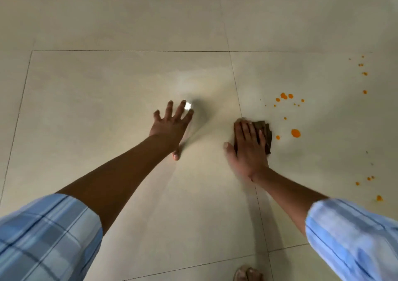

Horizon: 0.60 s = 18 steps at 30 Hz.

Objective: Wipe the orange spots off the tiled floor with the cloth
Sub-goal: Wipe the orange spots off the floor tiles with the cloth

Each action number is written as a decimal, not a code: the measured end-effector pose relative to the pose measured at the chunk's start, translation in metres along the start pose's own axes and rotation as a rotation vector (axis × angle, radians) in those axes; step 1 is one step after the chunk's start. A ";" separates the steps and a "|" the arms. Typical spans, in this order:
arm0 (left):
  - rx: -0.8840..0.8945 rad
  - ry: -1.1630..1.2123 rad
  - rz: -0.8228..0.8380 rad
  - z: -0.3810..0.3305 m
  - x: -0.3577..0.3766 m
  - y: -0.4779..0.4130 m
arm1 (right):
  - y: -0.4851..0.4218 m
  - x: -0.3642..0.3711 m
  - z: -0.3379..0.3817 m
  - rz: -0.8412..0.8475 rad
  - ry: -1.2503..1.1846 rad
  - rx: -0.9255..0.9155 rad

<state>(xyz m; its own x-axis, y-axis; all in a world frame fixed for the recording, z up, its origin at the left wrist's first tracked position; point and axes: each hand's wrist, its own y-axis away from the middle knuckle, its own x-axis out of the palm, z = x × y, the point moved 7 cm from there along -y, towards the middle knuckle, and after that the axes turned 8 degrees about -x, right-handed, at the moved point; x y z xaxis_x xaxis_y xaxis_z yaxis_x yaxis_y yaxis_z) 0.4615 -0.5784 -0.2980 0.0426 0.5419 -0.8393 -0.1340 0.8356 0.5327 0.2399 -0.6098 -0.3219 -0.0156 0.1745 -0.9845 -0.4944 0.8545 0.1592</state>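
Observation:
A folded dark brown cloth [266, 135] lies flat on the pale tiled floor [112, 112]. My right hand [247, 149] presses down on it with the fingers together, covering most of it. Just right of the cloth are a large orange spot [295, 133] and a small one [277, 137]. A cluster of orange spots [286, 97] sits farther away, above the cloth. More spots run along the right edge, far [364, 73] and near [379, 198]. My left hand [172, 125] rests flat on the floor with fingers spread, left of the cloth, holding nothing.
Thin grout lines [235, 82] divide the large tiles. A bright light reflection [188, 106] shows on the floor at my left fingertips. Toes of a foot [247, 273] appear at the bottom edge.

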 end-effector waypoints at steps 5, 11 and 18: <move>0.158 -0.185 0.064 -0.031 0.000 -0.012 | 0.101 0.022 0.019 0.016 -0.037 -0.095; 0.075 -0.033 0.194 -0.050 -0.002 -0.015 | 0.035 0.003 -0.027 -0.038 -0.037 0.210; 0.123 0.009 0.056 -0.047 0.010 -0.011 | 0.137 0.025 0.017 0.031 -0.062 -0.056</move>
<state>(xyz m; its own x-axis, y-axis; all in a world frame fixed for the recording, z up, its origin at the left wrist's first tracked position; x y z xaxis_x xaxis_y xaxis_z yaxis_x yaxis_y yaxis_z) 0.4169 -0.5864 -0.3175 0.0291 0.5876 -0.8086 -0.0134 0.8091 0.5875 0.1866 -0.4797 -0.3229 0.0213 0.2320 -0.9725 -0.5426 0.8196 0.1836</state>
